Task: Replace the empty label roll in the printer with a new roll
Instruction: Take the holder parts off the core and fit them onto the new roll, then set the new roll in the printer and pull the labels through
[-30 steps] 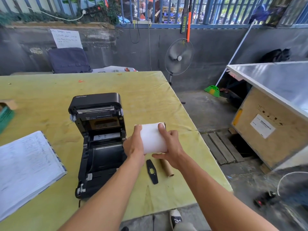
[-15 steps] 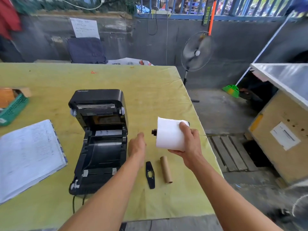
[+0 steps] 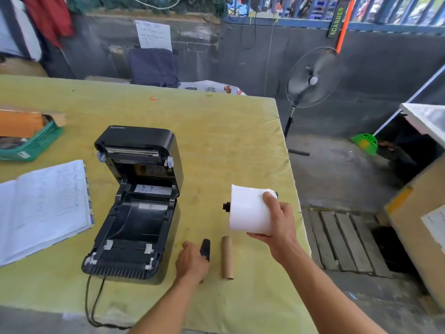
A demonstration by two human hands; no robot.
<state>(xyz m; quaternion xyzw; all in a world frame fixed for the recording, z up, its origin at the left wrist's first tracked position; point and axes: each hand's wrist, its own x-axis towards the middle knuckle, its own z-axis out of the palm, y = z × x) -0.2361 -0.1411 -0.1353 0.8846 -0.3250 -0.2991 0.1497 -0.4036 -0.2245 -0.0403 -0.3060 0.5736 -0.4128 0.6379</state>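
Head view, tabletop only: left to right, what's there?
Open notebook → printer, lid up → left hand on the black flange piece → empty cardboard core → new white label roll held above the table in the right hand.

The black label printer (image 3: 137, 203) sits on the yellow-green table (image 3: 228, 141) with its lid flipped all the way up and back, so the roll bay is wide open with nothing in it. The new roll (image 3: 249, 209) is fat, plain white, held up off the table on its side, with a black spindle (image 3: 226, 206) poking out its left end. The old core (image 3: 227, 257) is just a bare brown cardboard tube lying flat to the right of the printer, and a small black plastic piece (image 3: 206, 249) lies right beside it.
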